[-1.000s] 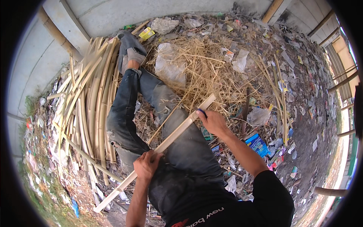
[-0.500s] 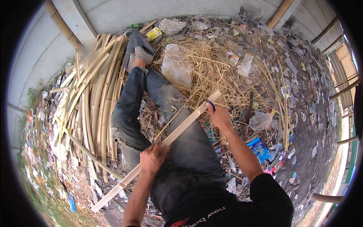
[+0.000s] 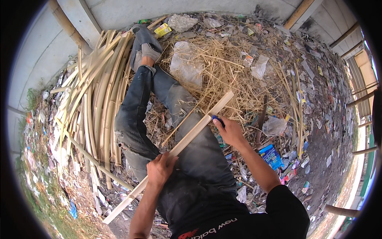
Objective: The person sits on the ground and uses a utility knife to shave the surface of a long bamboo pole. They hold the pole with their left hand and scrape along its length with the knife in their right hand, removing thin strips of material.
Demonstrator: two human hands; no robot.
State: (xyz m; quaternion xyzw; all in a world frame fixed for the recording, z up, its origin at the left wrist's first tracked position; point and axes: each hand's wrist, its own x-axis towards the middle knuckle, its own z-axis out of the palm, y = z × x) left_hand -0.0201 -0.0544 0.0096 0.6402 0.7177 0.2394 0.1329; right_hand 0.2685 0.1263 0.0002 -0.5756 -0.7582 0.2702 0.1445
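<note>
A long pale bamboo strip lies slantwise across my thighs, from the lower left up to the straw. My left hand is closed around its lower middle, above my lap. Toward the upper end, my right hand is closed on a small dark-blue tool, held against the strip's right edge. Its blade or working edge is too small to make out. The strip's far tip extends past the tool over the straw.
A pile of split bamboo lies on the left, beside my bent leg. Straw-like shavings and a clear plastic sheet cover the ground ahead. A blue packet sits right of my forearm. Litter surrounds me, and a grey wall stands behind.
My right hand and the blue tool have moved down along the strip, toward me. The strip has shifted slightly up and right, with my left hand still on it.
</note>
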